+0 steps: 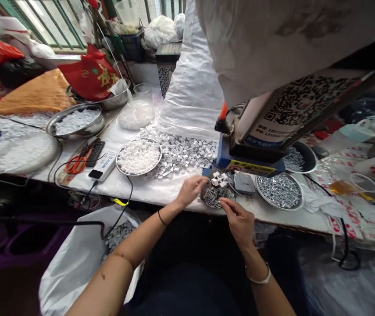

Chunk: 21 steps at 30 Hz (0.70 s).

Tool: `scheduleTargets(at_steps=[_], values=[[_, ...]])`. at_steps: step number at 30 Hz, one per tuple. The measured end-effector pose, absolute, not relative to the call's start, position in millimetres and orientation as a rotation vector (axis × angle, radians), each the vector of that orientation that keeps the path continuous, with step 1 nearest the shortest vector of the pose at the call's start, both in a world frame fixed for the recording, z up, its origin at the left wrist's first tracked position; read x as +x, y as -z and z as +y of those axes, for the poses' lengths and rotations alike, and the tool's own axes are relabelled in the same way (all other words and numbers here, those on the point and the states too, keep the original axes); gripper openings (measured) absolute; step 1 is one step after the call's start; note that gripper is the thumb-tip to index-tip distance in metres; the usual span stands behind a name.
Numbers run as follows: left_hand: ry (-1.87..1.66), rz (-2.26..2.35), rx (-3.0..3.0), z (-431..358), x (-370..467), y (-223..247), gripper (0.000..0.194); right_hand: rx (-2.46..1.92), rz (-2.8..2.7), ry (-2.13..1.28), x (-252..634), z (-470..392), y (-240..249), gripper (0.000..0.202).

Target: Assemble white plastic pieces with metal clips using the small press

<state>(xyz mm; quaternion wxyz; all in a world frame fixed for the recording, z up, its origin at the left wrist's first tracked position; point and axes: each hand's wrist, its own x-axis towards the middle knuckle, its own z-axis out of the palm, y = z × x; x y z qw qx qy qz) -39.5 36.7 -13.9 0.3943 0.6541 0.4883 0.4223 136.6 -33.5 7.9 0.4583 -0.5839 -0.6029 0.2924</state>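
My left hand [190, 191] is closed, thumb and fingertips pinched together, at the left side of a heap of small metal pins [216, 197]. What it pinches, if anything, is too small to make out. My right hand [240, 219] is also closed in a pinch, its fingertips at the heap's right edge; any piece in them cannot be made out. Several small white blocks [219, 179] sit just above the heap, in front of the blue base of a press machine [251, 164]. Loose white-and-grey blocks [183, 153] spread over the table beyond my left hand.
A bowl of white pieces [139, 156] stands left, a bowl of metal pins [280, 191] right. A white power bank [103, 166], orange-handled scissors [76, 164] and cables lie farther left. Below the table edge hangs a white sack [72, 259]. The covered machine head overhangs the right side.
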Motion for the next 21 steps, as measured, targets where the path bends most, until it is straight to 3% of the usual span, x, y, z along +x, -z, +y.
scheduleTargets(at_steps=[4, 7, 10, 15, 19, 21], values=[[-0.922, 1.746, 2.154, 103.3, -68.8, 32.7, 0.015, -1.479, -1.3, -0.916, 137.7, -43.9, -0.4, 0.014], [-0.67, 1.805, 2.345, 130.7, -79.1, 45.0, 0.009, -1.47, -1.24, -0.994, 143.8, -51.4, 6.4, 0.016], [-0.749, 1.732, 2.308, 133.5, -84.2, 48.9, 0.005, -1.457, -1.125, -1.047, 149.7, -55.5, 10.1, 0.021], [-1.137, 1.314, 1.531, 99.7, -86.6, 36.7, 0.014, -1.429, -1.078, -1.091, 151.1, -54.1, 1.5, 0.019], [-1.041, 0.866, 0.793, 51.8, -67.4, 20.7, 0.038, -1.385, -1.093, -1.066, 144.2, -44.5, -9.5, 0.018], [-0.989, 0.799, 0.603, 29.3, -52.5, 14.8, 0.04, -1.357, -1.121, -1.021, 140.1, -38.1, -11.9, 0.016]])
